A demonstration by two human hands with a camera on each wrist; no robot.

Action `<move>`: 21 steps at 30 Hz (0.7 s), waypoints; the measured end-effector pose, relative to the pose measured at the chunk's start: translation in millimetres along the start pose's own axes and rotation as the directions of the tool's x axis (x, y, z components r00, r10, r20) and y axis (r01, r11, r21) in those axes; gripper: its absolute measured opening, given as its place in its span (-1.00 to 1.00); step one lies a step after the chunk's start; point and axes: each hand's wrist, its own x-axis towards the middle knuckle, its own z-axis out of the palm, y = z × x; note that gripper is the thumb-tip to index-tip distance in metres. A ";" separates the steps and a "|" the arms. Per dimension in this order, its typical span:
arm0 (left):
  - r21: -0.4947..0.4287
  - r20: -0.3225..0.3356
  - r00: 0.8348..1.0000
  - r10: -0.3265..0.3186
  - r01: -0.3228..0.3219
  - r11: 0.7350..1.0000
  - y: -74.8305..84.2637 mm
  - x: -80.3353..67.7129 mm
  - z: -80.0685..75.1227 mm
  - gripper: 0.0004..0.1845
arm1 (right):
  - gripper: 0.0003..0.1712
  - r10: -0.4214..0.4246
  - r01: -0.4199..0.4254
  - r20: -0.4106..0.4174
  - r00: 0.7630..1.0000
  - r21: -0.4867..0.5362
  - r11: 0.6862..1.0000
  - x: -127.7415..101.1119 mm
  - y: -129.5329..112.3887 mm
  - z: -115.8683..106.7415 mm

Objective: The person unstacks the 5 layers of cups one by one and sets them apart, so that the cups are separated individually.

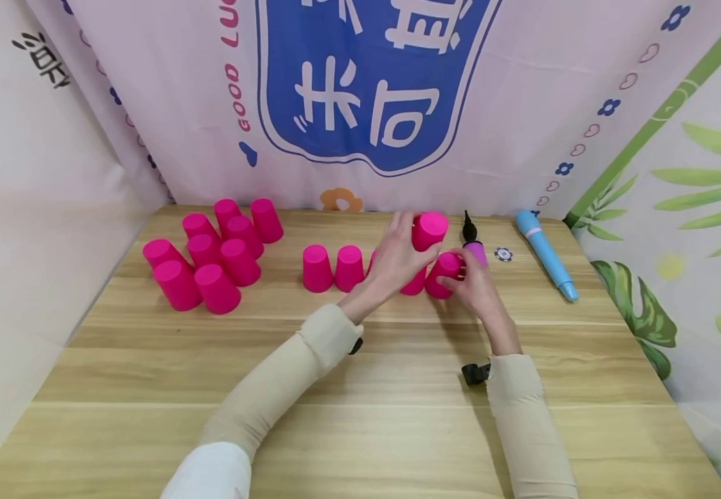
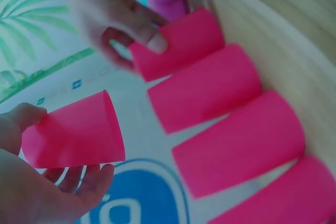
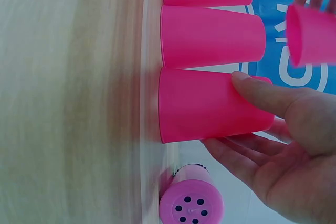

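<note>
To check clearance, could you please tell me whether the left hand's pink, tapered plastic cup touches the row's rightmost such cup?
Apart: the left wrist view shows pale backdrop between the raised cup and the row's rightmost cup.

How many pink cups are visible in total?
15 pink cups: nine clustered at left, five in a row, one raised in the left hand. More may be nested out of sight.

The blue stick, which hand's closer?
Right: the right hand grips the row's end cup, left of the blue stick; the left hand is farther left, holding a raised cup.
</note>
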 end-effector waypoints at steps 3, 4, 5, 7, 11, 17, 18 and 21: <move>0.000 -0.054 0.998 0.032 -0.032 0.999 -0.5 -8.1 -16.5 -0.42 | -0.33 0.016 -0.016 0.008 1.000 -0.013 1.000 -0.1 -0.4 -1.5; -0.001 -0.076 0.996 0.037 -0.038 0.999 -1.3 -11.3 -23.2 -0.41 | -0.33 0.020 -0.020 0.013 1.000 -0.014 1.000 -0.3 -0.5 -1.8; -0.006 -0.098 0.994 0.039 -0.040 0.999 -2.6 -14.5 -29.9 -0.41 | -0.32 0.020 -0.019 0.015 1.000 -0.016 1.000 -0.3 -0.5 -2.3; -0.023 -0.150 0.988 0.041 -0.045 0.999 -6.1 -20.3 -44.1 -0.40 | -0.32 0.013 -0.013 0.012 1.000 -0.025 1.000 -0.5 -0.6 -3.1; -0.067 -0.249 0.968 0.035 -0.053 0.996 -12.7 -30.6 -71.8 -0.39 | -0.32 -0.004 0.004 -0.003 1.000 -0.032 0.999 -0.4 -0.9 -3.9; -0.014 -0.326 0.945 0.015 -0.021 1.000 -26.3 -55.6 -113.7 -0.39 | -0.31 -0.010 0.010 -0.003 1.000 -0.043 0.999 -0.7 -1.7 -0.8; 0.001 -0.329 0.944 -0.004 0.005 1.000 -29.4 -61.2 -120.6 -0.39 | -0.32 -0.007 0.007 -0.002 1.000 -0.044 0.999 -0.8 -1.6 -0.5; 0.048 -0.333 0.941 -0.066 0.087 0.995 -40.1 -79.4 -140.3 -0.38 | -0.32 0.001 -0.001 -0.004 1.000 -0.044 0.999 -0.1 -1.8 0.0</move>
